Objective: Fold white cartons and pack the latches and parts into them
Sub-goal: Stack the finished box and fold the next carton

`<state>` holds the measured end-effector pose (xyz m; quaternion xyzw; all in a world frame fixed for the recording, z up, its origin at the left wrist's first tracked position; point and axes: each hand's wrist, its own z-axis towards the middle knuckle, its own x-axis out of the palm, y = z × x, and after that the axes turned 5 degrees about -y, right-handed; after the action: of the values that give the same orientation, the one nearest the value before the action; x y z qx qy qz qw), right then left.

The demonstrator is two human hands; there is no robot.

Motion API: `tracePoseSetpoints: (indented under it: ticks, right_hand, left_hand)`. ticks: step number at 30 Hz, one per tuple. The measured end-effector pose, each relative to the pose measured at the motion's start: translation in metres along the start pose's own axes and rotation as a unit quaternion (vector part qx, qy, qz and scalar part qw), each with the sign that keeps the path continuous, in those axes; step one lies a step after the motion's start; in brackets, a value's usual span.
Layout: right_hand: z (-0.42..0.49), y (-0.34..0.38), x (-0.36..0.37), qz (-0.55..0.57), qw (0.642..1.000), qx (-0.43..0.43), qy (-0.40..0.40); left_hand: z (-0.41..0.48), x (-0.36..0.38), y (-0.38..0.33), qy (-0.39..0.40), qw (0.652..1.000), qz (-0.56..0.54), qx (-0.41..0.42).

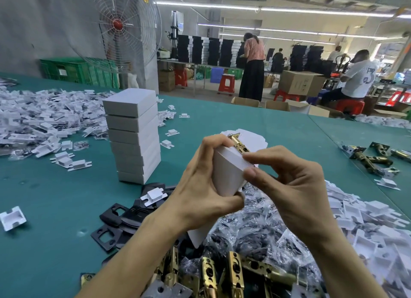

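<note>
I hold a white carton (226, 173) above the green table, tilted with its open end facing away. My left hand (200, 193) wraps its left side and bottom. My right hand (289, 186) pinches its near right edge with thumb and forefinger. A brass latch (239, 143) sticks out of the carton's top, in front of the raised flap (251, 138). A stack of several closed white cartons (133, 137) stands to the left. Brass latches (233, 275) and small clear bags of parts (255, 226) lie heaped under my wrists.
Black strike plates (115, 222) lie left of my left arm. White folded inserts (44, 122) cover the table's far left and sit heaped at the right (367, 220). More brass latches (373, 159) lie at the right. A fan (117, 24) and other workers stand beyond the table.
</note>
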<state>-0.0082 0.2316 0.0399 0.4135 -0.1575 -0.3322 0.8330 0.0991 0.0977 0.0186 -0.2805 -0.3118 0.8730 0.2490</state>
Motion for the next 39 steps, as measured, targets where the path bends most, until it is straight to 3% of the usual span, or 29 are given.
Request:
tracePoseSetpoints:
  ticks: [7,13,19,34,39]
  right_hand:
    - [-0.004,-0.007,0.010,-0.058,0.998,0.003,0.021]
    - [-0.005,-0.008,0.013,-0.033,0.997,0.056,0.046]
    - [-0.004,-0.003,0.009,-0.015,0.998,0.056,-0.007]
    - [0.001,-0.008,-0.005,-0.003,0.998,0.053,0.019]
    - [0.001,-0.005,-0.010,-0.057,0.993,0.088,0.048]
  left_hand:
    - [-0.001,0.001,0.004,-0.040,0.998,0.048,-0.014]
    - [-0.001,0.001,0.002,-0.088,0.993,0.066,-0.041]
    - [0.001,-0.007,-0.001,-0.016,0.996,-0.049,-0.066]
    - [0.008,-0.016,-0.004,-0.063,0.988,-0.136,-0.033]
    - [0.004,-0.012,0.000,-0.055,0.988,-0.148,-0.007]
